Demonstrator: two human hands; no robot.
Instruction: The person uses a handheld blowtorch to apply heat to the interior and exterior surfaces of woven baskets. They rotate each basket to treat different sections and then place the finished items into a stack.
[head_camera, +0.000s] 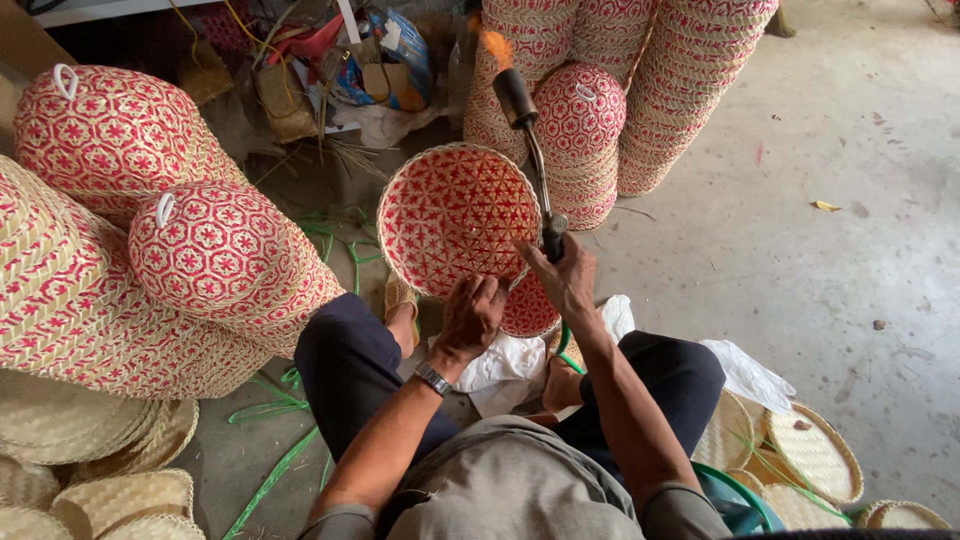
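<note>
Gripping basket (455, 215) rim, left hand (470, 315) fingers closed; right hand (565, 280) clenched round torch (535, 170); bare floor (800, 220) rightward

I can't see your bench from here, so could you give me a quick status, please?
Left hand grips woven basket rim. Right hand holds lit gas torch beside it. Nothing between them.
</note>
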